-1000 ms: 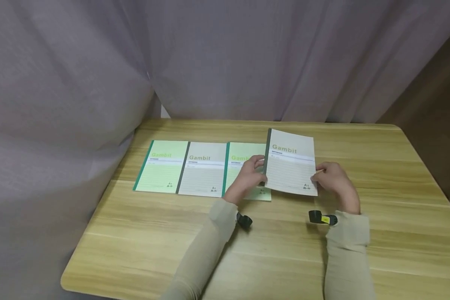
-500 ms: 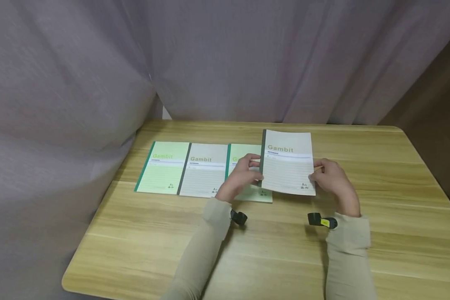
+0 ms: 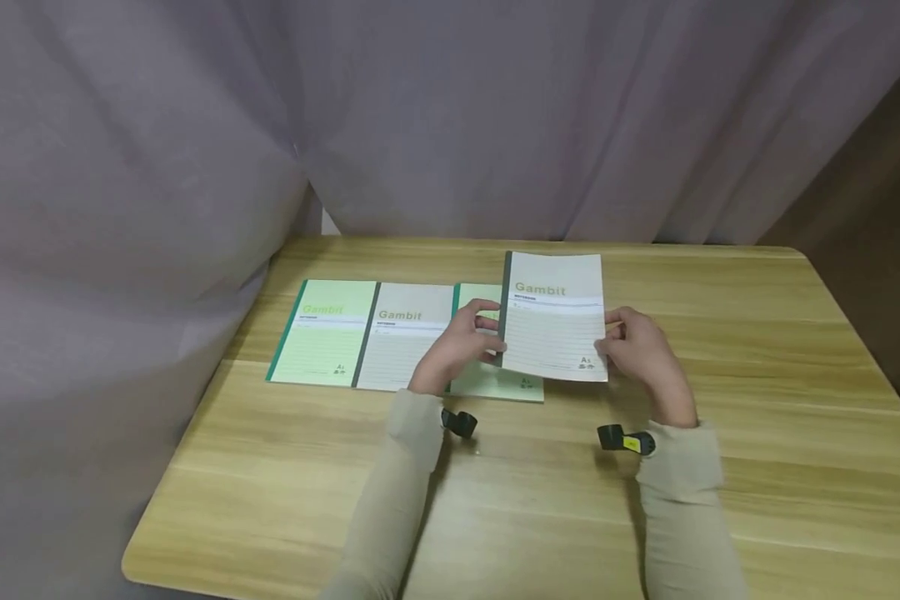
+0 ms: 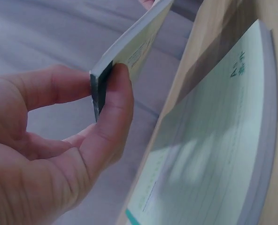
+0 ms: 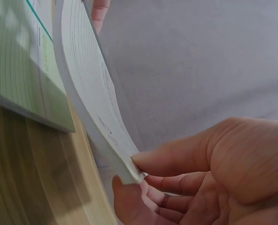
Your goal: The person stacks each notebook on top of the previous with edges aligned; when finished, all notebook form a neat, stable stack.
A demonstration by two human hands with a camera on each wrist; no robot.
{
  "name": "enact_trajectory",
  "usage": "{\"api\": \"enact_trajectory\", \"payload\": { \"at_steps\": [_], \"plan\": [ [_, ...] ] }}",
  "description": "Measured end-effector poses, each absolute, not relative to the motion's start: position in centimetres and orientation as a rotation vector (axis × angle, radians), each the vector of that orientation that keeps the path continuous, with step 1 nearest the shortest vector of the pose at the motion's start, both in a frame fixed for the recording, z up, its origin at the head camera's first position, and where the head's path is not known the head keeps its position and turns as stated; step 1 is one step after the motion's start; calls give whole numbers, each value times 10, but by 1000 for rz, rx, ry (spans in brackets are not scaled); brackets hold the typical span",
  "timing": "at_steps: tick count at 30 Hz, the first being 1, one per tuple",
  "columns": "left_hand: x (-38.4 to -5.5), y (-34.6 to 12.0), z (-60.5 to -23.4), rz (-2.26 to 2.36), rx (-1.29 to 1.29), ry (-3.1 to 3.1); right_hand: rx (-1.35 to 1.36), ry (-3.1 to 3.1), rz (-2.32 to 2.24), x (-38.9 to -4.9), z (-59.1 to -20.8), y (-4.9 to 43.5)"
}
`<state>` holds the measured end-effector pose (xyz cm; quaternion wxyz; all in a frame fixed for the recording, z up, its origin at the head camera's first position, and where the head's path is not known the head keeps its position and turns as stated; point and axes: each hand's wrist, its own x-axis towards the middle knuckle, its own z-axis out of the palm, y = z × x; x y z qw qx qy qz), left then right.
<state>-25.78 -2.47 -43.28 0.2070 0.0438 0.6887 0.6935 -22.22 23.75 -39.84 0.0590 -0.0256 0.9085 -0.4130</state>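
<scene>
Both hands hold a white notebook (image 3: 553, 321) with a dark spine above the table. My left hand (image 3: 461, 337) pinches its spine edge between thumb and fingers, as the left wrist view shows too. On the opposite edge, near the lower corner, my right hand (image 3: 640, 346) pinches the pages and cover, which bow slightly in the right wrist view. Partly hidden beneath the raised notebook lies a green notebook (image 3: 495, 385) with a teal spine. To its left are another white notebook (image 3: 405, 358) and another green notebook (image 3: 318, 354), side by side in a row.
The wooden table (image 3: 540, 517) extends around the row of notebooks. A grey curtain (image 3: 450, 117) hangs behind and along the left side of the table. Each wrist carries a small black camera (image 3: 461, 423) on a strap at the sleeve cuff.
The held white notebook and both hands have moved left, so it covers more of the green notebook under it. The row on the table stays put.
</scene>
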Motion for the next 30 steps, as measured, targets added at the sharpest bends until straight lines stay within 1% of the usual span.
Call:
{"api": "enact_trajectory", "payload": {
  "at_steps": [3,10,15,30],
  "plan": [
    [-258,-32,-431,1933,126,1924,-96,2766,-1246,-224,-398,233],
    [-259,-45,-431,1909,140,1944,-47,2567,-1506,-223,-398,227],
    [-261,-51,-430,1917,170,1933,-50,2490,-1594,-224,-397,225],
    [-264,-70,-429,1904,186,1963,-31,2447,-1698,-227,-405,208]
  ]
}}
